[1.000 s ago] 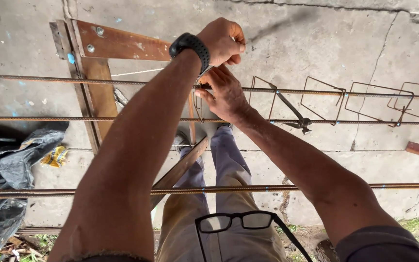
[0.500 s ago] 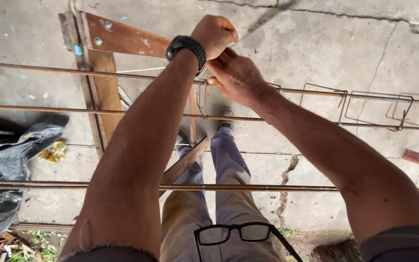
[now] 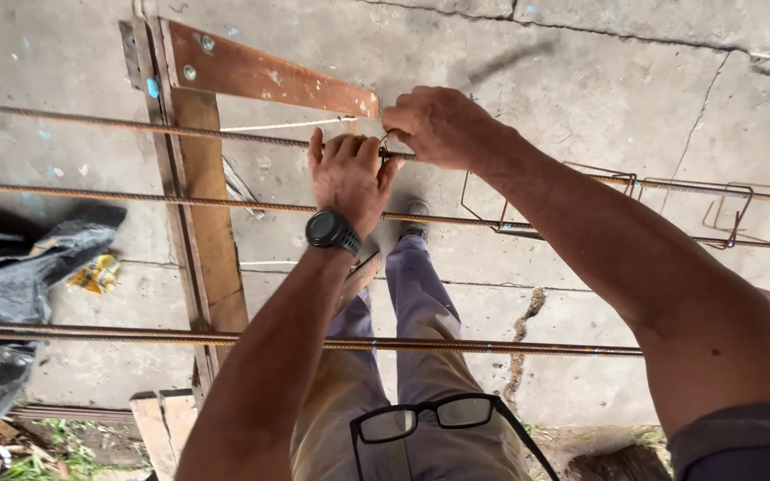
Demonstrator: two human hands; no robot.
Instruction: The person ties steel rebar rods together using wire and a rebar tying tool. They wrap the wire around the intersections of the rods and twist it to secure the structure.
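Hands: left hand (image 3: pixel 347 174), right hand (image 3: pixel 438 125) gripping top rebar (image 3: pixel 135 129) | wooden trestle (image 3: pixel 216 232) beneath

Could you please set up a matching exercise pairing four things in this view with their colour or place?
Things:
1. wristwatch
2. eyeglasses
3. plastic sheet
4. wooden trestle

Descriptions:
A. crumpled on the concrete at the far left
B. on the left hand's wrist
C. brown, standing under the rusty rebars
D. hanging at the person's chest, bottom of view

Pairs: 1-B, 2-D, 3-A, 4-C

rusty ribbed steel bar (image 3: pixel 180 132), rough wooden trestle (image 3: pixel 260 76)
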